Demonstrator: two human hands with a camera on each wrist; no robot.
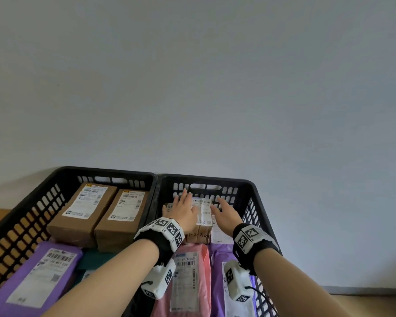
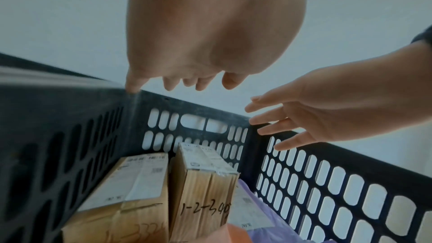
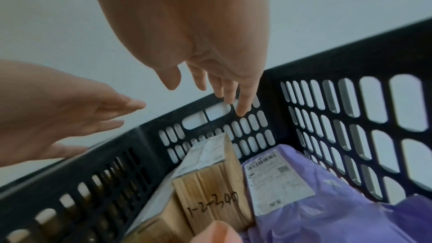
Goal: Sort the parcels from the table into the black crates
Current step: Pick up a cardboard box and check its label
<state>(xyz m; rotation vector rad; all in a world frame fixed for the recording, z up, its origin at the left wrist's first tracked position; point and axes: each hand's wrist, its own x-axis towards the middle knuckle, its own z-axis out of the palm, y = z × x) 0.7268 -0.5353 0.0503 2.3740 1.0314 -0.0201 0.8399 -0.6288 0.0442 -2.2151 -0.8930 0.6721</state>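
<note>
2 black crates (image 1: pixel 105 175), 4 cardboard boxes (image 1: pixel 80 211), 3 purple bags (image 1: pixel 34 275), 1 pink bag (image 1: pixel 201 255).

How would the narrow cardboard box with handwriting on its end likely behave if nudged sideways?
The narrow cardboard box stands on edge, taller than wide, so it may tip. Its corrugated walls look stiff. The wider box and purple mailer flank it, probably limiting any fall.

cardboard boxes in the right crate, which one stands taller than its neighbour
The box marked 1-2-340 in black handwriting. It stands on its narrow side, rising above the flatter cardboard box lying to its left, directly beneath both hands.
</note>
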